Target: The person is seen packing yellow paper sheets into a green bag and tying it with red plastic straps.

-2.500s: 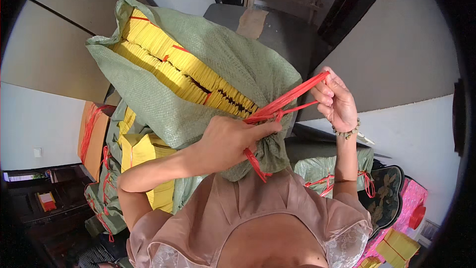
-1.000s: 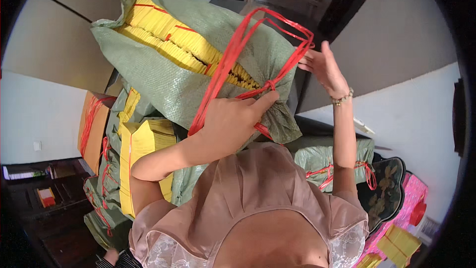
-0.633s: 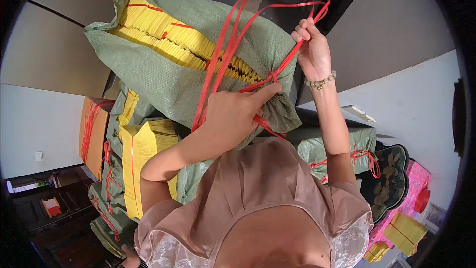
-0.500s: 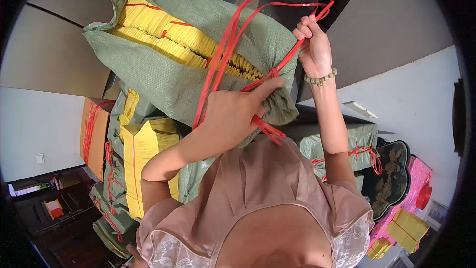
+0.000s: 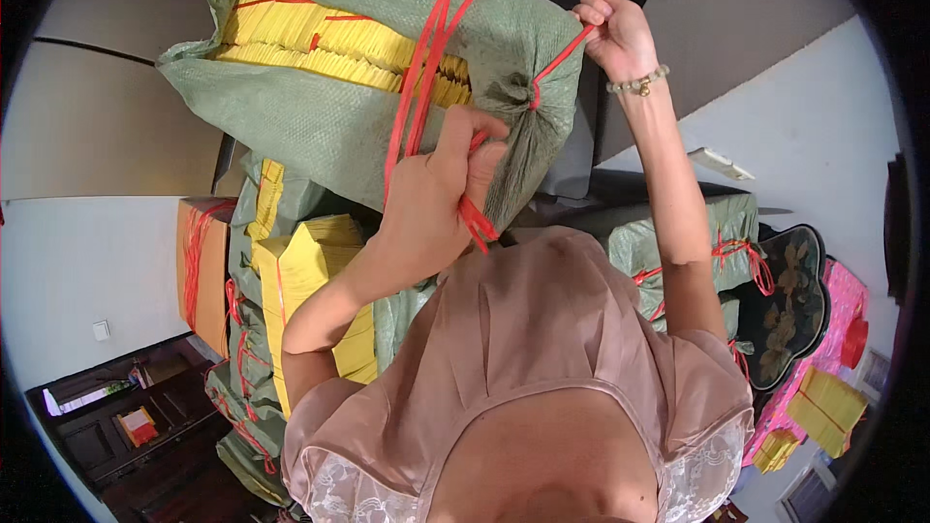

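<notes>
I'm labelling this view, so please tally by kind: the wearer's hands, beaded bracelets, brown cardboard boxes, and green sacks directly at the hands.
Hands: 2 (left hand, right hand)
Beaded bracelet: 1
Cardboard box: 1
Green sack at the hands: 1
Total: 5

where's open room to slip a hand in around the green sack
Probably between the right end of the green sack and the right forearm, or under the loop of red string beside the right hand. Crowded: lower left, where yellow stacks and tied sacks bunch together, and by the left hand.
</notes>
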A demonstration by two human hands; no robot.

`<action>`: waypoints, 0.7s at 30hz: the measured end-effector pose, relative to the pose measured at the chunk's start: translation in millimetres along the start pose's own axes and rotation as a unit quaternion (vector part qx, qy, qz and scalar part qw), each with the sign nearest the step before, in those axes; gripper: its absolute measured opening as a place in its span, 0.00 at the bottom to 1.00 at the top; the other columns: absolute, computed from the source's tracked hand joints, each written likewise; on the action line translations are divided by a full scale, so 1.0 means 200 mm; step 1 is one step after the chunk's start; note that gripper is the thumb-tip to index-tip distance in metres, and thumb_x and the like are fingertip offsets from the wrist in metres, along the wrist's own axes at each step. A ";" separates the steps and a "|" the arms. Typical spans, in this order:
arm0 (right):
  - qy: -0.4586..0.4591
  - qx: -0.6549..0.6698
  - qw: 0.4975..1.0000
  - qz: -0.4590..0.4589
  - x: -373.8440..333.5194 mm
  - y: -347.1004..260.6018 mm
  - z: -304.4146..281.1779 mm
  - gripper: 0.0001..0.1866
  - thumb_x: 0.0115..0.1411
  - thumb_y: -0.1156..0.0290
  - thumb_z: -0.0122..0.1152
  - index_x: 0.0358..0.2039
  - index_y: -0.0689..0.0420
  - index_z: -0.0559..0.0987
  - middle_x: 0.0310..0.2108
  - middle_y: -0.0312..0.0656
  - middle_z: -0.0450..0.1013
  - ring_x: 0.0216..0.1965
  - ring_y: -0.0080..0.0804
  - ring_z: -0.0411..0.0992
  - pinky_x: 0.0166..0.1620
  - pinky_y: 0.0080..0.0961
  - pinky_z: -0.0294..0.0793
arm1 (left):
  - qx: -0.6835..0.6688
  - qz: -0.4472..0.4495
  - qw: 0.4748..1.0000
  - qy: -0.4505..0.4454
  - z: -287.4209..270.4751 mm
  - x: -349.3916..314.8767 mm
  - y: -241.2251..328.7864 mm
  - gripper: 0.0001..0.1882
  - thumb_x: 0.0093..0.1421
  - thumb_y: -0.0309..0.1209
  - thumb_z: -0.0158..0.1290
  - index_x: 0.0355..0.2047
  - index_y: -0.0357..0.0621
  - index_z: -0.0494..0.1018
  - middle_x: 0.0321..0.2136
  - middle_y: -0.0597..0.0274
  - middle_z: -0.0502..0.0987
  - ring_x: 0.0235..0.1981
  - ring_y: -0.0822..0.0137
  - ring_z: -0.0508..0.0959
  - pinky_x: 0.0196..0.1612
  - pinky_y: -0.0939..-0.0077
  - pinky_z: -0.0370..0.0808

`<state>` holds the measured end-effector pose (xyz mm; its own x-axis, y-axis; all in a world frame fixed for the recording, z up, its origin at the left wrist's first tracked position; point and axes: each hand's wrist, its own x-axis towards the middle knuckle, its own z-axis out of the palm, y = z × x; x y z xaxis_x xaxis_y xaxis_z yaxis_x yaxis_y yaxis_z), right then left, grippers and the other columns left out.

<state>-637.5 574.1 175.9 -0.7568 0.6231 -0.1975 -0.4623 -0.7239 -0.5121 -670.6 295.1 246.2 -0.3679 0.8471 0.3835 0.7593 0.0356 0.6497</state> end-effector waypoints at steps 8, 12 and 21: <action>-0.020 -0.034 0.998 -0.047 -0.01 0.03 0.01 0.13 0.71 0.66 0.39 0.28 0.55 0.66 0.14 0.27 0.52 0.16 0.20 0.54 0.30 0.22 0.63 | -0.221 -0.080 0.968 -0.088 -0.11 -0.03 -0.03 0.04 0.66 0.26 0.47 0.38 0.39 0.65 0.24 0.63 0.72 0.23 0.67 0.74 0.29 0.79 0.65; 0.007 0.004 0.999 -0.044 0.00 0.05 0.00 0.12 0.70 0.67 0.38 0.29 0.55 0.66 0.14 0.27 0.52 0.16 0.20 0.53 0.29 0.22 0.62 | -0.264 0.053 0.959 -0.090 -0.17 -0.05 -0.03 0.20 0.56 0.21 0.57 0.49 0.40 0.67 0.47 0.56 0.70 0.44 0.67 0.74 0.39 0.80 0.70; 0.019 0.026 0.998 -0.046 0.03 0.04 0.00 0.10 0.69 0.70 0.38 0.29 0.56 0.65 0.15 0.27 0.53 0.15 0.20 0.52 0.27 0.21 0.60 | 0.108 0.139 0.984 -0.019 -0.17 0.00 -0.14 0.25 0.53 0.30 0.61 0.53 0.49 0.72 0.54 0.56 0.69 0.50 0.58 0.71 0.49 0.68 0.69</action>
<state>-645.9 571.9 171.3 -0.6923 0.6979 -0.1832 -0.5532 -0.6764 -0.4862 -710.6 276.3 249.6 -0.1123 0.8588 0.4998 0.9260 -0.0921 0.3662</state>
